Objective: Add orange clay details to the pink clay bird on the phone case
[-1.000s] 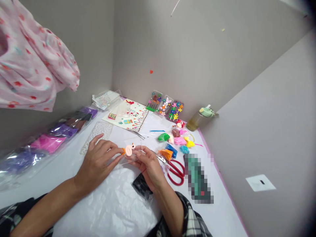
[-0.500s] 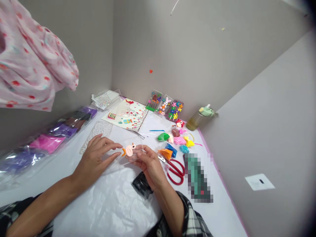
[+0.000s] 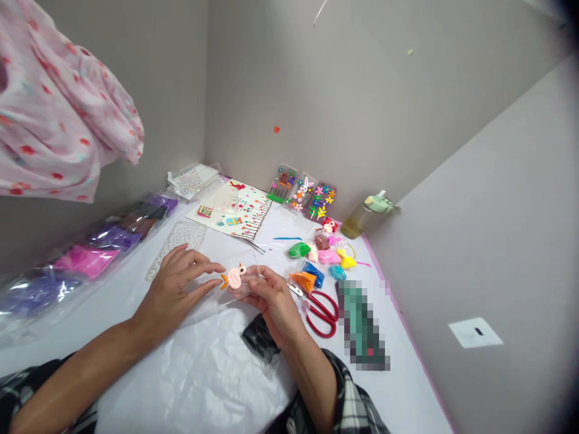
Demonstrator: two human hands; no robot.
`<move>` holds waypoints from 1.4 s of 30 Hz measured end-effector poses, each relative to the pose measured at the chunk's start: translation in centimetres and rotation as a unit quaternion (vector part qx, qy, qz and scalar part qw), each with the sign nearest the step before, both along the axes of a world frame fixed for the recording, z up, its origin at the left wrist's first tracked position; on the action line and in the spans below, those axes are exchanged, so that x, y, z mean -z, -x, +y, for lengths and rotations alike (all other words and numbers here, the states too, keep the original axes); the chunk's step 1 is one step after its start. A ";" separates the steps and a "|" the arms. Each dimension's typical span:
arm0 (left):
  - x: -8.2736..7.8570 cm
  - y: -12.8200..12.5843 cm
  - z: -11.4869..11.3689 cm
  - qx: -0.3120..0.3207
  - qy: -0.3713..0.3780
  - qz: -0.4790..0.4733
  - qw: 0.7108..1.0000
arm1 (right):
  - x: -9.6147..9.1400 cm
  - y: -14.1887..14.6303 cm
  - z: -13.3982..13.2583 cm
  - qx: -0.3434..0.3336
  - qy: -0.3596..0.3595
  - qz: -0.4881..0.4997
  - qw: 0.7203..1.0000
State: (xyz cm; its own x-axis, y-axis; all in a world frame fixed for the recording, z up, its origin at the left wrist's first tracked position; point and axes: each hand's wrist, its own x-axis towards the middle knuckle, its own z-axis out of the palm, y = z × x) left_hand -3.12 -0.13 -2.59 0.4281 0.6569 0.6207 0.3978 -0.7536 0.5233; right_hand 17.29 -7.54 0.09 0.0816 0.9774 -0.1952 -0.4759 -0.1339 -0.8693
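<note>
A small pale-pink clay figure (image 3: 235, 276) with an orange tail and a tiny orange tip sits on a clear plastic sheet (image 3: 212, 301) over the white table. My right hand (image 3: 271, 301) curls its fingers around the figure's right side, pinching its edge. My left hand (image 3: 174, 289) lies just left of it, fingers stretched toward the orange tail, thumb and forefinger close together near the figure. Plaid sleeves cover both forearms at the bottom of the view.
Red-handled scissors (image 3: 319, 310) and a black packet (image 3: 259, 339) lie by my right wrist. Coloured clay lumps (image 3: 323, 256), decorated phone cases (image 3: 301, 193), a bottle (image 3: 366, 217), a printed sheet (image 3: 237, 211) and bagged clay packs (image 3: 90, 259) ring the workspace. Pink cloth (image 3: 58, 114) hangs at upper left.
My left fingers have drawn back slightly from the figure's orange tail. The figure has shifted a little left and tilted in my right hand.
</note>
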 end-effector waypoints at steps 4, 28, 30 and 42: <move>-0.4 -0.1 -0.2 0.004 -0.004 0.000 1.000 | 0.4 0.0 0.1 0.000 -0.002 -0.003 1.000; -0.8 -0.6 -0.9 0.001 -0.043 0.016 0.999 | -0.6 -0.2 0.0 0.026 0.006 0.008 1.000; -0.7 -0.7 -0.9 -0.001 -0.044 0.020 0.999 | -0.5 -0.1 0.0 0.025 0.007 0.010 1.000; -0.8 -0.8 -1.0 -0.004 -0.087 0.027 0.996 | -0.8 0.3 -0.2 0.018 0.001 0.019 1.000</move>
State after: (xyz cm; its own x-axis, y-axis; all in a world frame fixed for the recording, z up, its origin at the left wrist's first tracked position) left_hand -2.27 -1.13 -1.82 0.4590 0.5447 0.7019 0.4285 -0.8278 0.3622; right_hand 17.00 -7.74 0.86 0.1091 0.9735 -0.2010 -0.5137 -0.1179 -0.8498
